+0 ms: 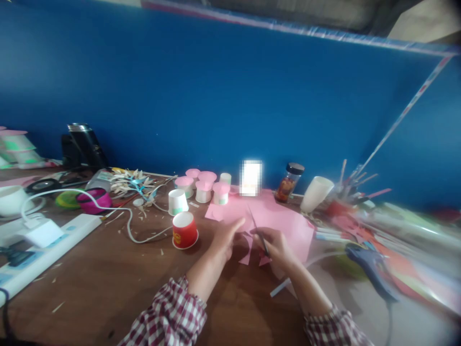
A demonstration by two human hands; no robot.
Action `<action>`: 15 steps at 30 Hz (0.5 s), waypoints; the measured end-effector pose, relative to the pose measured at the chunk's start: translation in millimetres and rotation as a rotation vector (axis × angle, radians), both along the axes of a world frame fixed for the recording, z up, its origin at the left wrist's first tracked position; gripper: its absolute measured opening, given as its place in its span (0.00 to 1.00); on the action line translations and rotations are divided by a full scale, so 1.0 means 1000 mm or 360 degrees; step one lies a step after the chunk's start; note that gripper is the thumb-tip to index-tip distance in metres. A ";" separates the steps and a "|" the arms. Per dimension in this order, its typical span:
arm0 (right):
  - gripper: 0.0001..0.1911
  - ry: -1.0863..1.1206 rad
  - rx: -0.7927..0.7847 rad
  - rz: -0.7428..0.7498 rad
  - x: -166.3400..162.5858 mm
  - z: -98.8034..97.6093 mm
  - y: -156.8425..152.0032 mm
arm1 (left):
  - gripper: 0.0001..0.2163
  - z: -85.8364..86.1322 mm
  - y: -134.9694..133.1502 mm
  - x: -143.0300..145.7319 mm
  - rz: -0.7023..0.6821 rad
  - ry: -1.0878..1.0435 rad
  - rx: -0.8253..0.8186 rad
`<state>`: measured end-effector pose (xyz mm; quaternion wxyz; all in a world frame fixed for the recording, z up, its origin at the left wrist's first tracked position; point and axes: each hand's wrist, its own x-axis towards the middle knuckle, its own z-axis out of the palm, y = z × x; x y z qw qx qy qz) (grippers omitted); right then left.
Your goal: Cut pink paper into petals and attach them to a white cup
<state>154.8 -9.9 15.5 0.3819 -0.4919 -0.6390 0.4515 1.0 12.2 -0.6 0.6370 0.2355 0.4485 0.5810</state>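
A large pink paper sheet (284, 216) lies on the table, with cut, pointed edges on its near side. My left hand (225, 240) is at the sheet's near left edge, thumb stretched along the top and the other fingers curled below, closed on the paper. In my right hand (275, 245) is a slim dark pointed tool (265, 247), its tip angled away over the sheet; blur hides its exact kind. A red paper cup (185, 230) stands left of my left hand, and a white paper cup (177, 202) is just behind it.
Several small cups with pink paper tops (206, 179) stand behind. A glass jar (289, 182) and tilted white cup (317, 193) are at back right. A glue gun (370, 271) lies right; a power strip (72, 240) with a white cable (131, 226) lies left.
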 end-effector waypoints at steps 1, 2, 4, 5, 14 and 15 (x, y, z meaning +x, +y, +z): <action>0.23 0.0004 -0.0005 0.0001 0.000 0.000 0.000 | 0.14 0.000 0.000 0.000 0.0001 0.0001 -0.0010; 0.23 0.0007 -0.0008 0.0005 0.001 -0.001 0.000 | 0.14 0.001 0.000 -0.001 -0.0001 0.0003 -0.0024; 0.22 0.0009 -0.0010 0.0015 0.001 -0.003 0.001 | 0.14 0.003 0.000 -0.001 -0.0021 0.0001 -0.0074; 0.22 0.0005 -0.0008 0.0013 0.002 -0.004 0.001 | 0.14 0.005 0.000 -0.001 -0.0036 -0.0010 -0.0097; 0.22 -0.0039 0.0078 -0.0114 -0.004 -0.002 0.000 | 0.14 0.008 -0.003 0.001 -0.0255 -0.0123 -0.0085; 0.22 -0.0036 0.0084 -0.0111 -0.004 -0.002 0.000 | 0.14 0.006 -0.004 0.001 -0.0267 -0.0126 -0.0065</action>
